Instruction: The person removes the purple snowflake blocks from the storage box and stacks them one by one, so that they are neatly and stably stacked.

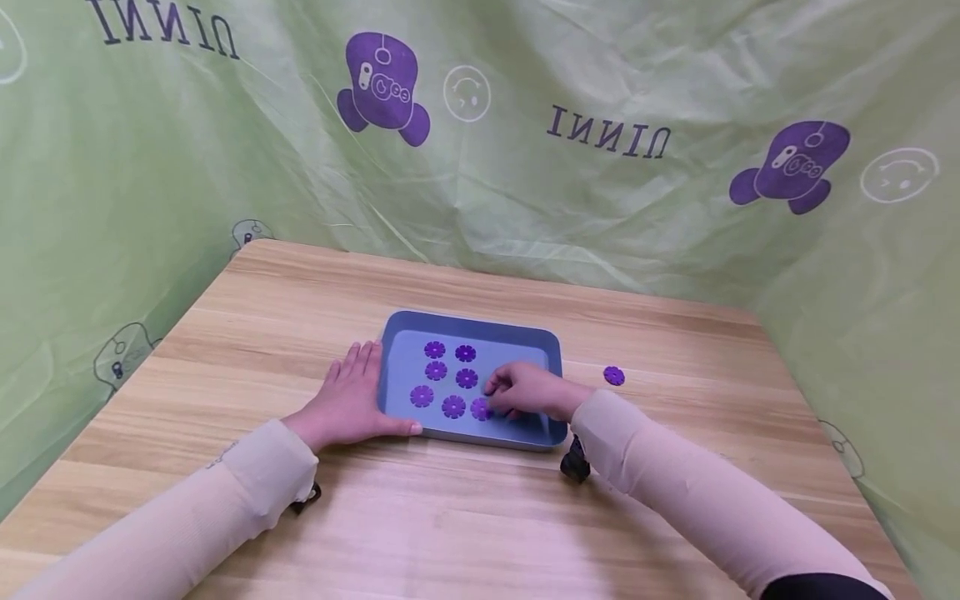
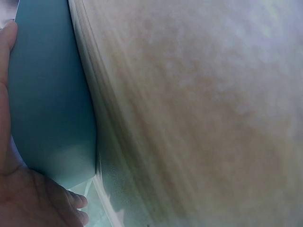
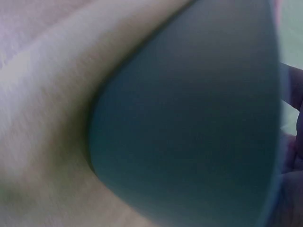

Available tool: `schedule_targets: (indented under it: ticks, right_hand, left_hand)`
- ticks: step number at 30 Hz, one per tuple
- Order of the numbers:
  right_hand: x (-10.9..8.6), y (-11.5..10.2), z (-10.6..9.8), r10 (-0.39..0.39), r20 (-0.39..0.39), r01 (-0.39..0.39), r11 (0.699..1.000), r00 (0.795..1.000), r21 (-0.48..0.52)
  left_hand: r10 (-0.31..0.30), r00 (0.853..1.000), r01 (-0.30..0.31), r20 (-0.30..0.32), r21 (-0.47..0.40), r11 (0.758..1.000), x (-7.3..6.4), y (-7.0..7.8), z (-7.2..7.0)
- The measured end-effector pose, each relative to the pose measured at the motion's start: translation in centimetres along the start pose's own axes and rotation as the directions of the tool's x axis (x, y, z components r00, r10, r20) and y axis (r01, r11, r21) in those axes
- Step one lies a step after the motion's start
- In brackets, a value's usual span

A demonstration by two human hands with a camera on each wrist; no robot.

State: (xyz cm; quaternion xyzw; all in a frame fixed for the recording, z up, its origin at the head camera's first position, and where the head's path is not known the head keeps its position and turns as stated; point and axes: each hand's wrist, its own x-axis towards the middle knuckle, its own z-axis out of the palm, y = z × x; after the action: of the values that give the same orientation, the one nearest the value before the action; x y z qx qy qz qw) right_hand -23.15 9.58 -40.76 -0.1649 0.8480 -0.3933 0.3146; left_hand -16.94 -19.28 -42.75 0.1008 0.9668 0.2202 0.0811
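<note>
Several purple notched plastic discs (image 1: 453, 407) lie flat in rows inside a blue-grey rectangular tray (image 1: 517, 331). My left hand (image 1: 352, 400) steadies the tray's left side in the head view, fingers straight and spread, thumb along the front rim. In the left wrist view, that hand lies against the tray's outer wall (image 2: 52, 94). My right hand (image 1: 528, 390) reaches over the tray's right side with bent fingers, pinching the right edge of the front row's rightmost disc (image 1: 479, 408). The right wrist view shows mostly tray wall (image 3: 189, 118), hiding those fingertips.
One more purple disc (image 1: 613, 375) lies on the wooden table (image 1: 450, 517), to the right of the tray. A green printed curtain (image 1: 510, 200) hangs behind the table and along its sides.
</note>
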Motion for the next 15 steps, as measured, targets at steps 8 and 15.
schedule_targets:
  ticks: [8,15]
  right_hand:
    - [0.02,-0.53,0.79,0.003,-0.044,-0.007,0.996,0.999,-0.094]
    - [0.45,-0.39,1.15,-0.047,-0.068,0.029,0.968,0.997,-0.248]
  left_hand:
    - [0.005,1.000,-0.005,-0.007,-0.013,1.000,0.06,-0.15,0.01]
    - [0.010,1.000,-0.010,-0.009,-0.014,1.000,0.04,-0.22,0.08]
